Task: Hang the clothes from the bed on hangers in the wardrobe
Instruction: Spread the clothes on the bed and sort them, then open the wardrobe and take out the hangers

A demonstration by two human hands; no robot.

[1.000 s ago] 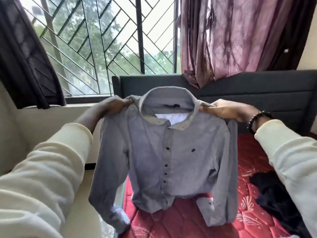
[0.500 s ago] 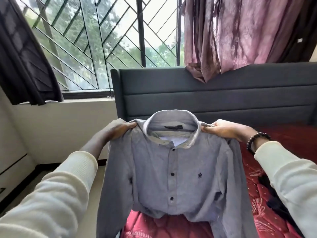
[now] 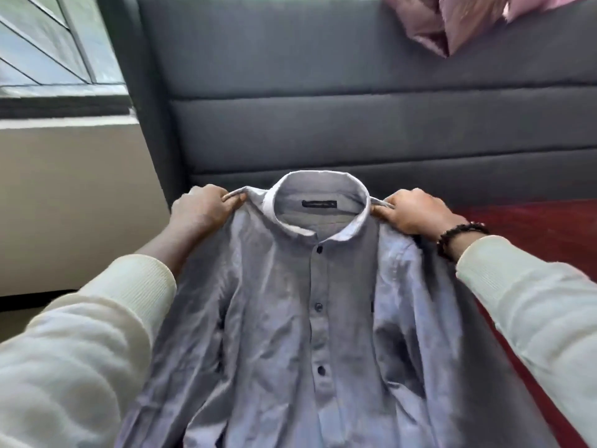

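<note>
A grey-blue button-up shirt (image 3: 290,334) with a white-edged collar and dark buttons fills the middle of the view, front facing me, spread low over the red bed (image 3: 533,227). My left hand (image 3: 202,208) pinches its left shoulder just beside the collar. My right hand (image 3: 416,211), with a dark bead bracelet at the wrist, pinches the other shoulder. The shirt's lower part runs out of the frame. No hanger or wardrobe is in view.
A dark grey padded headboard (image 3: 355,124) stands right behind the shirt. A window with a grille (image 3: 48,53) and a cream wall (image 3: 74,205) are at the left. A pink curtain (image 3: 452,24) hangs at the top right.
Both hands have brought the shirt down from in front of the window toward the bed, keeping hold of its shoulders. My view has tilted down, and the dark garment on the bed has left the frame.
</note>
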